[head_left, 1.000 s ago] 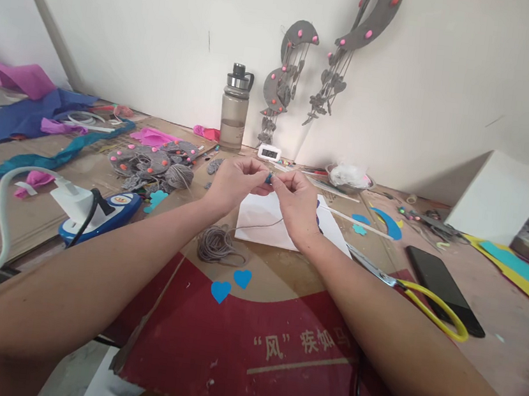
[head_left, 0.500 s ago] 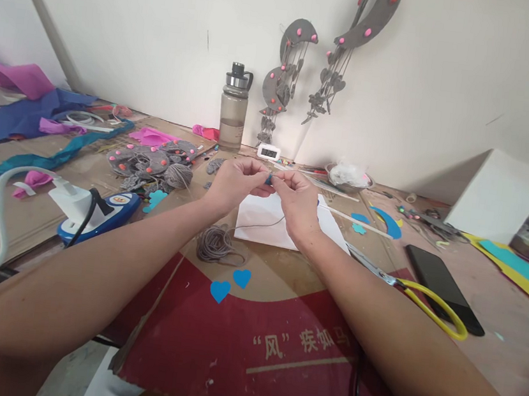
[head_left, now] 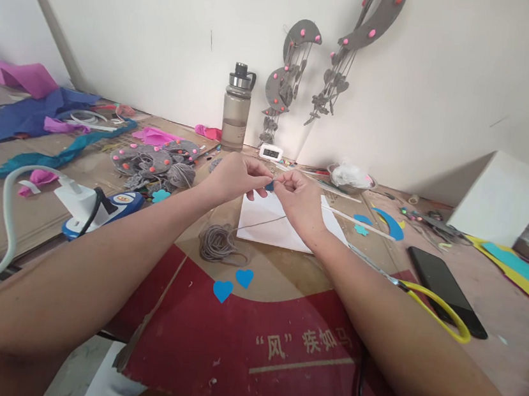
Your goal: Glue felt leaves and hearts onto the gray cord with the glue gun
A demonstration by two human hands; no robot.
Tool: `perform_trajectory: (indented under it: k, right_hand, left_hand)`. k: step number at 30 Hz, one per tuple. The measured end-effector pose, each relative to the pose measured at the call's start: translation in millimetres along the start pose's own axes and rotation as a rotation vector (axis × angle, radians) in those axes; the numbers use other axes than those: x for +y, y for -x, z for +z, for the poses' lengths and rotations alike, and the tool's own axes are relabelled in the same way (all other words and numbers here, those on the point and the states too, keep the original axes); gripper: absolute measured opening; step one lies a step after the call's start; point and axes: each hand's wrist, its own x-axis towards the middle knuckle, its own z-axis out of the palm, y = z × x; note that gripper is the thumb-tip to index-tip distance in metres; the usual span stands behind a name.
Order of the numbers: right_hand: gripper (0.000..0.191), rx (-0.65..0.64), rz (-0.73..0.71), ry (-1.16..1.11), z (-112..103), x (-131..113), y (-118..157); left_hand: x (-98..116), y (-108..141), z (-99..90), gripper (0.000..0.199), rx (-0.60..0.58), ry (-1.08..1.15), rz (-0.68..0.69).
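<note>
My left hand [head_left: 242, 179] and my right hand [head_left: 300, 199] meet above a white sheet of paper [head_left: 266, 221], fingertips almost touching. Between them shows a small dark blue piece [head_left: 270, 186], pinched by my right thumb and finger; its outline is mostly covered. My left thumb and forefinger are pressed together just above it, and what they grip is too small to make out. Grey yarn [head_left: 261, 224] runs from under my right hand to a loose coil [head_left: 217, 242] on the cardboard. Two blue paper hearts [head_left: 223, 291] lie nearer to me.
Yellow-handled scissors [head_left: 444, 303] lie beside a black phone [head_left: 446, 291], partly under my right forearm. A power strip [head_left: 126, 205] sits left of my left forearm. Behind stand a water bottle [head_left: 236, 111] and a small clock [head_left: 271, 152]. Grey moon hangings [head_left: 303, 36] hang on the wall.
My left hand's fingers have shifted and loosened around the blue piece, which now sits at my right fingertips. The yarn to the coil is straighter. The view has shifted slightly.
</note>
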Motion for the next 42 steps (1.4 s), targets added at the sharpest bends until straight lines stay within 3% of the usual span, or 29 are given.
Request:
perform_trajectory:
  k: [7,12,17,25,30,34,39,42]
  right_hand:
    - [0.006,-0.021,-0.101,0.147,0.5,1.6,2.1]
    - [0.014,-0.019,-0.138,0.118,1.9,1.9,2.2]
    - [0.010,-0.059,-0.166,0.093,5.3,5.3,5.4]
    - [0.013,-0.051,-0.121,0.043,7.0,5.2,7.0]
    - [0.016,-0.106,-0.114,0.039,9.4,-1.4,13.5]
    - [0.016,-0.149,-0.222,0.118,10.8,-8.2,20.3]
    - [0.019,-0.362,-0.487,0.208,7.9,-23.0,25.9]
    - [0.021,-0.331,-0.542,0.222,-1.8,-34.3,22.7]
  left_hand:
    - [-1.5,2.6,2.6,0.010,0.020,-0.106,0.038]
    - [-3.8,1.9,0.5,0.009,0.133,-0.123,0.038]
    - [-10.3,-1.2,-2.9,0.010,0.246,-0.071,0.010]
    - [-15.1,-2.2,-0.9,0.015,0.278,0.014,0.035]
    - [-18.0,-4.9,-4.9,0.013,0.359,0.074,0.003]
    - [-26.2,-10.1,-10.4,0.014,0.435,0.164,-0.023]
    - [-34.0,-14.2,-15.4,0.013,0.502,0.303,-0.039]
    - [-33.6,-14.6,-16.5,0.014,0.516,0.425,-0.086]
